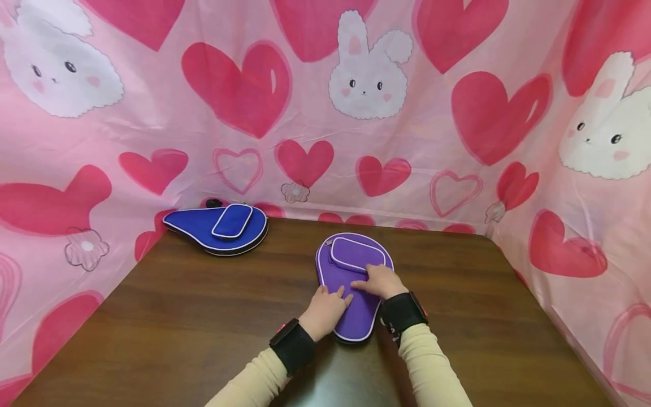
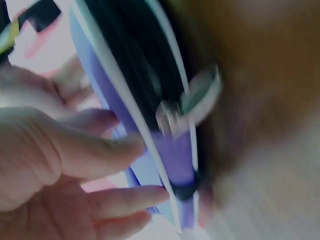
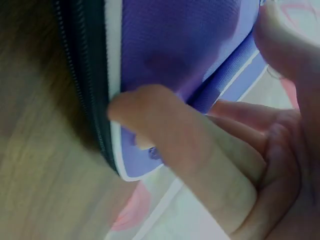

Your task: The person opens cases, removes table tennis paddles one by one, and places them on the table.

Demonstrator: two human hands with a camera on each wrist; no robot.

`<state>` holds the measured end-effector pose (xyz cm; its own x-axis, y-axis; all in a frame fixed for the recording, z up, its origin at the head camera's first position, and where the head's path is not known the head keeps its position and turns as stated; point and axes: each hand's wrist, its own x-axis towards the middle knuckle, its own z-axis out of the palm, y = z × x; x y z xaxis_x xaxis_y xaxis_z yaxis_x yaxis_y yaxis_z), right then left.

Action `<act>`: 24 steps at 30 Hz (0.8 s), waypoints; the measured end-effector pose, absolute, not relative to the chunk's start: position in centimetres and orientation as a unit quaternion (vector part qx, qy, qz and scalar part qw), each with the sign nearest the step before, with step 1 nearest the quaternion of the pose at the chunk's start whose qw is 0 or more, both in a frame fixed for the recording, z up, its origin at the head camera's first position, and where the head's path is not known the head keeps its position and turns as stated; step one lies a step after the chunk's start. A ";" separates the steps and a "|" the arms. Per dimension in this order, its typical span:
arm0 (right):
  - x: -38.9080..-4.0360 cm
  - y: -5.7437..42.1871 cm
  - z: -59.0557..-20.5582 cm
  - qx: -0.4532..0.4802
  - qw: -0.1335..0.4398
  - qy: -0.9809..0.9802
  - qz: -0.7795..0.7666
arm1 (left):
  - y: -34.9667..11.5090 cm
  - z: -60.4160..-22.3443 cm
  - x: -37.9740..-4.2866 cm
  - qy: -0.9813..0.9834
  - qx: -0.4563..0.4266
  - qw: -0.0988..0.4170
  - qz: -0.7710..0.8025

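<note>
A purple paddle case (image 1: pixel 353 316) lies on the table with its wide end away from me and its narrow end near. A small white-piped pocket (image 1: pixel 356 254) sits across its wide end. My left hand (image 1: pixel 324 312) touches the left edge and lower face of the case, fingers mostly extended. Higher up on the right, my right hand (image 1: pixel 382 281) rests on the case, with fingertips at the pocket's lower edge. In the left wrist view, a blurred metal zipper pull (image 2: pixel 201 95) hangs at the case's black side. The right wrist view shows the dark zipper (image 3: pixel 82 75) along the side.
A blue paddle case (image 1: pixel 195 223) with its own small pocket lies at the table's back left corner. A small black object (image 1: pixel 213 203) shows behind it. The brown wooden table (image 1: pixel 458 316) is bordered by a pink curtain (image 1: pixel 315 124) with hearts and rabbits.
</note>
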<state>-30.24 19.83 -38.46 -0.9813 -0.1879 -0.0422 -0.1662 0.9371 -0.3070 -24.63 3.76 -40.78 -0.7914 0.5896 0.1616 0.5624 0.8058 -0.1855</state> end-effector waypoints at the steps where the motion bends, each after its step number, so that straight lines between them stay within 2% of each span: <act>1: -30.3 20.2 -38.6 -0.083 0.034 0.980 -0.179 | 3.9 -41.0 -24.2 -0.943 -0.304 0.114 0.068; 4: -30.4 21.7 -38.9 -0.044 0.041 0.956 -0.286 | 4.6 -41.6 -22.5 -0.942 -0.296 0.142 0.070; 9: -30.7 24.3 -39.7 0.026 0.040 0.887 -0.458 | 6.0 -41.6 -20.8 -0.950 -0.277 0.125 0.065; 13: -30.7 25.4 -40.7 0.055 0.027 0.886 -0.459 | 6.7 -41.6 -20.9 -0.941 -0.292 0.149 0.089; 16: -30.5 25.6 -41.4 0.058 0.051 0.900 -0.430 | 7.0 -41.8 -21.3 -0.935 -0.305 0.169 0.067; 19: -30.4 25.5 -42.0 0.057 0.065 0.896 -0.436 | 7.1 -42.0 -21.6 -0.937 -0.306 0.167 0.029; 24: -30.5 25.0 -41.6 0.057 0.018 0.886 -0.460 | 6.7 -42.0 -22.0 -0.942 -0.294 0.163 -0.024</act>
<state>-30.54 24.95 -41.64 -0.9929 0.0842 -0.0845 0.1176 0.5704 -0.8129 -21.98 6.73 -42.04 -0.7741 0.5454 0.3214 0.5612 0.8261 -0.0502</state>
